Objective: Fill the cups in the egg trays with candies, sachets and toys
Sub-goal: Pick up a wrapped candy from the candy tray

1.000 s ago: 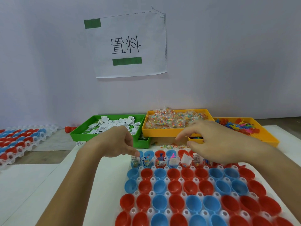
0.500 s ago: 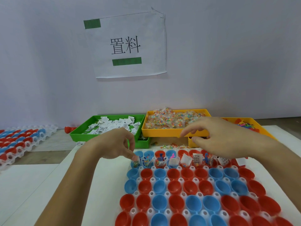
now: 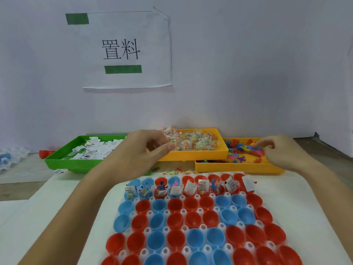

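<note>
The egg tray (image 3: 183,212) of red and blue cups lies in front of me. Only its far row (image 3: 198,186) holds sachets, small toys and candies; the nearer cups are bare. Behind it stand a green tray of white sachets (image 3: 91,150), a yellow tray of candy packets (image 3: 194,142) and a yellow tray of coloured toys (image 3: 242,152). My left hand (image 3: 141,152) is at the left edge of the candy pile, thumb and curled fingers pinching a packet. My right hand (image 3: 282,152) is over the toy tray, its curled fingertips pinching a toy.
A second egg tray (image 3: 11,155) sits at the far left beside a red cup (image 3: 44,153). Loose candies (image 3: 177,171) lie between the trays and the egg tray. A paper sign (image 3: 126,48) hangs on the wall close behind the trays.
Both hands have left the egg tray's far row and moved back: the left hand up and right to the candy tray, the right hand further right to the toy tray.
</note>
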